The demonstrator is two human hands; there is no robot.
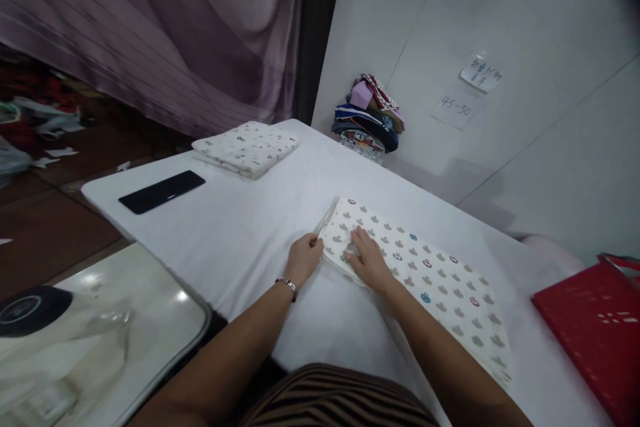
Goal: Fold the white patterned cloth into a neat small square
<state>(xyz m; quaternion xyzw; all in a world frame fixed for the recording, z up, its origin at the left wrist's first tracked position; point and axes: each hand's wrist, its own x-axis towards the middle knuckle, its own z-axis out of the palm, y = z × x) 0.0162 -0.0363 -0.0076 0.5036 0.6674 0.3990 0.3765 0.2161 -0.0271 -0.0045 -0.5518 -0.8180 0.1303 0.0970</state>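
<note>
I see the left hand [304, 259], a bracelet or watch at its wrist, with a narrow grip, thumb and fingers pinched on the left edge of a mouse-print cloth [443, 273]; the right hand [369, 257] lies palm down upon that cloth near the same edge, fingers a little spread and clasping nothing that I can make out; the cloth itself lies spread on the white-covered table [250, 213], in front of the person and running off to the right beneath the right forearm.

Left of the mouse-print cloth and farther off sits a folded cloth [245, 147] with small scattered prints; also to its left, nearer the table's edge, lies a black slab [163, 191] like a phone; to its right is a red item [595, 327], whose kind I cannot tell; beyond it, by the wall, rises a stack of folded fabrics [367, 117]; past it, two paper notes [457, 110] hang on the wall, the lower reading 45-50; a mauve curtain [200, 27] drapes beyond it to the left.
</note>
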